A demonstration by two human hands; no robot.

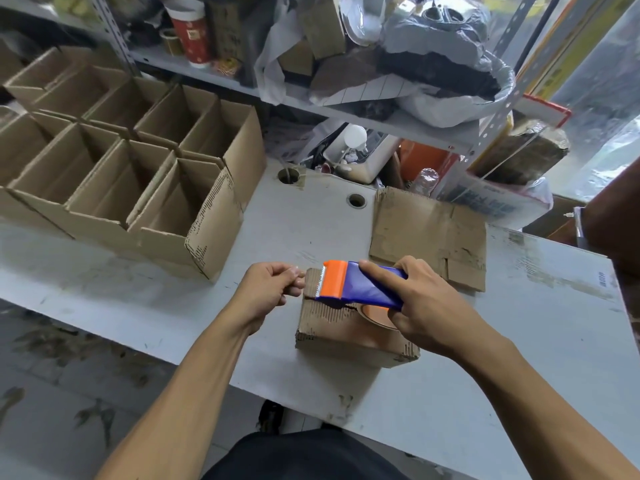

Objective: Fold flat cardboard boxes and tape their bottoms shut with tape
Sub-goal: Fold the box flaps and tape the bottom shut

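On box (346, 327), tape dispenser (360, 285) under R-hand fingers (377, 268).

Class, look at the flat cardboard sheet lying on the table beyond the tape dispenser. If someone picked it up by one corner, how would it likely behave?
The flat cardboard sheet probably feels light, since it lies thin and flat. It would likely bend along its visible creases rather than stay rigid. Its frayed, torn edges suggest worn board that could tear further if pulled hard.
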